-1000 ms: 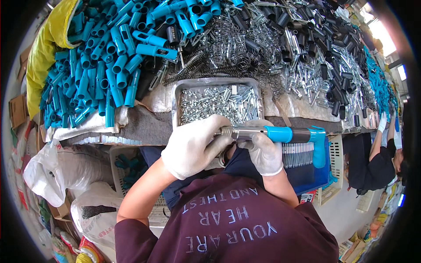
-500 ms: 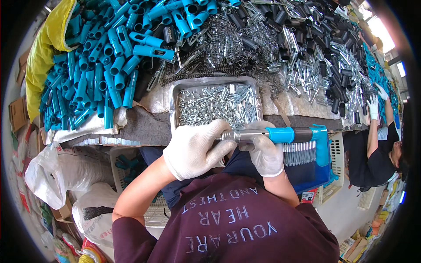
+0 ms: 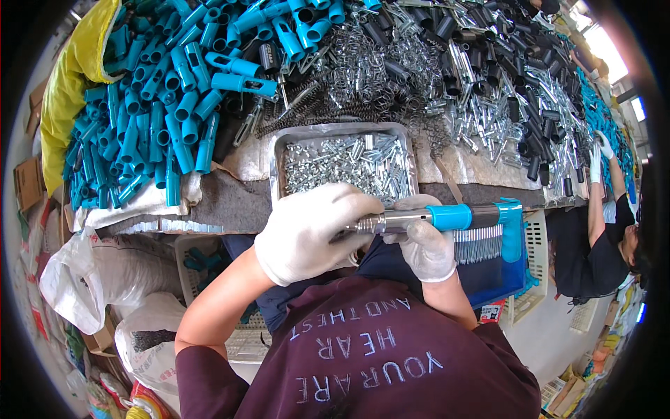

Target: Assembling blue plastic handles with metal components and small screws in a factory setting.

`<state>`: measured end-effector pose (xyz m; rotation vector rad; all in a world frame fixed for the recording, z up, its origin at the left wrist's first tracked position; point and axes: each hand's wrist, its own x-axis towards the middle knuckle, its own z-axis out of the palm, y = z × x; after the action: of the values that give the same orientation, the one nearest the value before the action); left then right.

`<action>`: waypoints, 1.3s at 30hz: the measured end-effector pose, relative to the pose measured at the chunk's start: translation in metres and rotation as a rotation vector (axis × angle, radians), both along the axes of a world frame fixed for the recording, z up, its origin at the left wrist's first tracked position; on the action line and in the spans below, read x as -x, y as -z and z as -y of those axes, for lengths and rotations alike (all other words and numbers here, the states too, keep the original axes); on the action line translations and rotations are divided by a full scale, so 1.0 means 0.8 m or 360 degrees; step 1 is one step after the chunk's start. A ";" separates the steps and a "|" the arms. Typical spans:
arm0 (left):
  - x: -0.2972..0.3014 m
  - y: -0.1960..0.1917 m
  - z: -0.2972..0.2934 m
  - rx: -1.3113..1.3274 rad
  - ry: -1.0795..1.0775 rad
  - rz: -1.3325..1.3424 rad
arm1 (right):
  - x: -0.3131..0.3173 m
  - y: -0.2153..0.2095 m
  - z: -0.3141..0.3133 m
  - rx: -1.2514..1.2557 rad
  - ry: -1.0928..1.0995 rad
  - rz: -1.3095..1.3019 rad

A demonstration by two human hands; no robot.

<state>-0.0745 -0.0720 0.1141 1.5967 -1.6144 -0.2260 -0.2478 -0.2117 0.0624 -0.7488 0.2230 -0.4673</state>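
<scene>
— Fingers?
— Left hand (image 3: 307,230) was wrapped tight on the tool's (image 3: 433,218) metal end; right hand (image 3: 427,246) seemingly closed beneath its blue sleeve.
— Location?
— Held just before the screw tray (image 3: 279,150) on the bench (image 3: 230,202).

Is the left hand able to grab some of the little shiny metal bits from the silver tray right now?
Probably not right away. The left hand is wrapped around the metal end of the blue-handled tool, so it is busy. The silver tray sits just beyond it with nothing between, so it looks reachable once the hand lets go.
</scene>
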 end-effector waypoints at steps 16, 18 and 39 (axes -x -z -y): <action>0.008 -0.001 0.001 -0.0170 -0.0147 -0.0207 | -0.004 0.005 -0.001 0.0057 0.0044 -0.0176; 0.009 -0.005 0.004 0.0006 -0.0280 -0.0171 | -0.005 0.004 -0.006 0.0143 0.0162 -0.0222; 0.018 0.017 0.005 -0.0126 -0.0136 -0.0149 | 0.003 0.005 -0.008 0.0260 0.0247 -0.0381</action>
<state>-0.0892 -0.0760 0.1009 1.6859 -1.4790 -0.3183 -0.2499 -0.2053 0.0580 -0.9526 0.4733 -0.5473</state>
